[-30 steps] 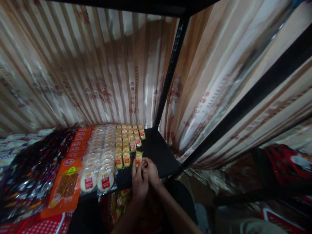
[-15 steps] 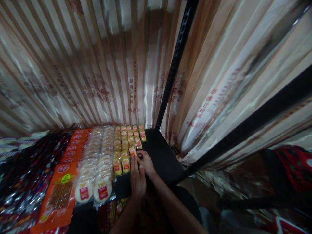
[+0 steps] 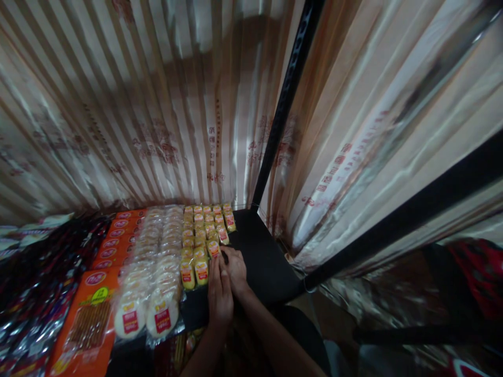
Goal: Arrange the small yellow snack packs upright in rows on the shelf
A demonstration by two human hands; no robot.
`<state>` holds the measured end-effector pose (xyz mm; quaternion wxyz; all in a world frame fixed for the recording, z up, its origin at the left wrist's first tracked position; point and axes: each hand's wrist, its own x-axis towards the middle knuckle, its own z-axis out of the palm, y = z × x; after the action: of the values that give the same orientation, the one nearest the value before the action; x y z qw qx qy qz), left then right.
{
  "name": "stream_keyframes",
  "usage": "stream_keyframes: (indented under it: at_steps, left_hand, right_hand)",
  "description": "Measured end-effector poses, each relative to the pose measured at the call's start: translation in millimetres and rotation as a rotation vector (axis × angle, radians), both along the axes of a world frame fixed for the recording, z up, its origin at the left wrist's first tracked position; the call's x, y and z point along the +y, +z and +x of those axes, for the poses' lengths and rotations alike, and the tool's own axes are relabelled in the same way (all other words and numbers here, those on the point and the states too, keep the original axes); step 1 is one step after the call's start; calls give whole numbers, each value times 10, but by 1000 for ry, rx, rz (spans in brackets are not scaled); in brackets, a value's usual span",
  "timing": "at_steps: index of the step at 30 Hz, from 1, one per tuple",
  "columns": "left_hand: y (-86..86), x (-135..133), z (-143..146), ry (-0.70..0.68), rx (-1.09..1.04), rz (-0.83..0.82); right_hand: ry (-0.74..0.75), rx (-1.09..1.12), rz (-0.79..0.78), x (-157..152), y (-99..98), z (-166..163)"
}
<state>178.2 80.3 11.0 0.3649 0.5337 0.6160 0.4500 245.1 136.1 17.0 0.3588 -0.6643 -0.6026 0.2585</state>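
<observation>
Rows of small yellow snack packets (image 3: 204, 230) with red labels lie on a black shelf (image 3: 263, 262). My left hand (image 3: 218, 293) rests flat on the shelf with its fingers stretched toward the nearest packet in the right-hand row. My right hand (image 3: 234, 267) lies beside it, fingers curled and pressed on a small yellow packet (image 3: 214, 248) at the near end of that row. Both hands touch each other at the shelf's front.
Left of the yellow packets lie rows of round white cakes in clear wrap (image 3: 157, 283), orange snack packs (image 3: 100, 293) and dark shiny bags (image 3: 35, 293). A black upright post (image 3: 285, 110) stands at the shelf's back corner. Striped plastic sheeting (image 3: 157, 104) hangs behind and to the right.
Both hands moved forward along the shelf, carrying a yellow packet up to the near end of the right-hand row. The camera tilted slightly.
</observation>
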Motion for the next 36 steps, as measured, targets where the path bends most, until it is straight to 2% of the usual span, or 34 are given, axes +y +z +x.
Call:
stream_keyframes:
  at_steps: [3,7,11,14,21,26,29,36]
  left_hand:
    - [6,1,-16,-13,-19,12]
    - [-24,3,1,-41,-32,79]
    - [-103,19,34,-43,-40,41]
    - [-127,32,30,-49,-29,-11]
    - [-25,42,-28,-65,-15,-15]
    - [-68,28,-18,-70,-13,32]
    - [-70,49,-19,-63,-21,-1]
    - [64,10,-40,-79,-7,4]
  right_hand:
    - [36,138,-21,49,-28,-15]
    - [-24,395,-86,103,-121,-51]
    - [2,511,-41,96,-181,-34]
    - [39,511,-9,104,-193,-27]
    - [7,450,-5,69,-160,-86]
    - [-3,390,9,-34,-128,-83]
    - [-4,378,-17,-20,-150,-98]
    - [19,409,24,17,-231,-80]
